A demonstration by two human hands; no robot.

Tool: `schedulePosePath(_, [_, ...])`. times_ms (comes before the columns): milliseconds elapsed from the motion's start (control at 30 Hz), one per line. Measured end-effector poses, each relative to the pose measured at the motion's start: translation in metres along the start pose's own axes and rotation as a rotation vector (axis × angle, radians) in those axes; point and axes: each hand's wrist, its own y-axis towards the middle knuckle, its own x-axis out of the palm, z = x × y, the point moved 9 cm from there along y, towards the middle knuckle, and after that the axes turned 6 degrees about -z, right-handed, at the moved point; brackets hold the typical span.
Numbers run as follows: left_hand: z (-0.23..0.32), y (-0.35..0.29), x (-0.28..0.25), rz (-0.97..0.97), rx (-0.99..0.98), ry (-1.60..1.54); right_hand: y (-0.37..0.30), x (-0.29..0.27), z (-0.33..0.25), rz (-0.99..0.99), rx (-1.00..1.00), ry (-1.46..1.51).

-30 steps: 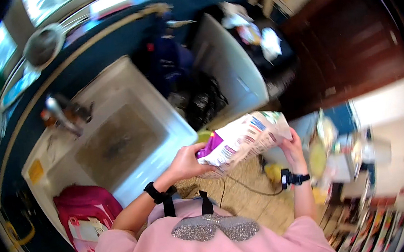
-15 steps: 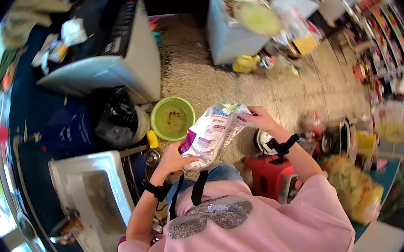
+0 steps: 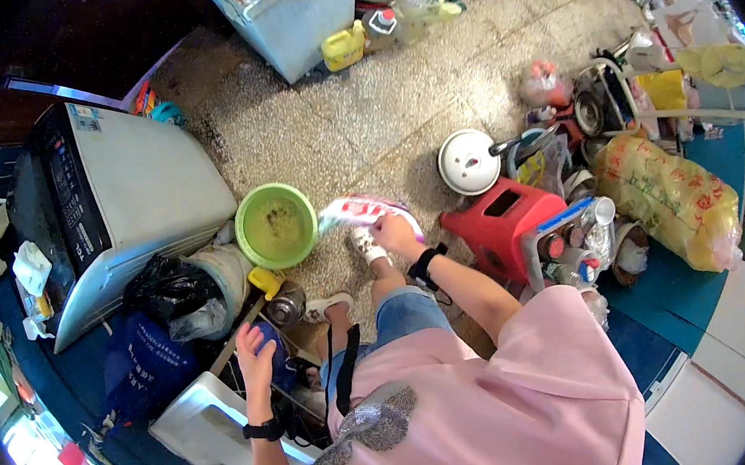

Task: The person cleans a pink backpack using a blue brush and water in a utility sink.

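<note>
1. Right hand (image 3: 402, 237), yours: fingers curled, grasping the packet near its middle; black band on the wrist.
2. Packet (image 3: 359, 208), one: white with pink and purplish print, held out ahead of your body over the floor (image 3: 397, 121); its left end is near the green basin (the outline is blurred, so whether the mouth is open you cannot tell).
3. Left hand (image 3: 256, 358), yours: released, fingers parted and bearing nothing, raised toward the left of your body; black band on this wrist also.
4. Basin (image 3: 273, 189), one: round, green, standing on the floor to the left of the packet, with murky yellowish contents and darker bits.
5. Yellow object (image 3: 265, 283), one: small, between the basin and your left hand; kind uncertain.
6. Bucket (image 3: 229, 270), one: pale, beside the basin, with a black plastic bag (image 3: 159, 291) at its mouth.
7. Washing machine (image 3: 153, 178), one: grey-white with a dark control panel, behind the bucket.
8. Sink (image 3: 179, 425), one: white, at your lower left, partly hidden by your left forearm.
9. Lidded pot (image 3: 468, 161), one: white, long dark handle, to the right of the packet.
10. Stool (image 3: 482, 235), one: red, with a slot, just beside the pot.
11. Sack (image 3: 664, 202), one: large, yellow, translucent, far right.
</note>
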Motion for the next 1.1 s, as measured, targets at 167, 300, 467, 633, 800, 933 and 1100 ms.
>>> schedulePosePath(167, [0.011,-0.007,0.018,-0.043,-0.071,-0.131,0.023,0.016,0.116,-0.016,0.248,0.003])
schedulePosePath(300, [0.039,-0.003,0.025,0.015,-0.011,-0.154,0.033,0.06,0.226,0.02,0.418,0.597])
schedulePosePath(467, [0.041,0.016,0.038,0.049,0.007,-0.036,0.039,0.091,0.301,-0.061,0.673,0.661])
schedulePosePath(633, [0.021,0.03,0.054,0.04,-0.064,-0.088,0.022,0.131,0.367,0.019,0.894,0.852])
schedulePosePath(800, [0.015,0.032,0.067,0.022,-0.084,-0.123,0.005,0.126,0.404,-0.135,1.027,0.647])
schedulePosePath(933, [0.022,0.023,0.069,-0.021,-0.04,-0.105,0.02,0.096,0.369,0.053,0.752,0.273])
schedulePosePath(1100, [0.033,-0.023,0.036,0.108,0.063,-0.262,0.041,0.099,0.266,-0.209,0.632,0.591])
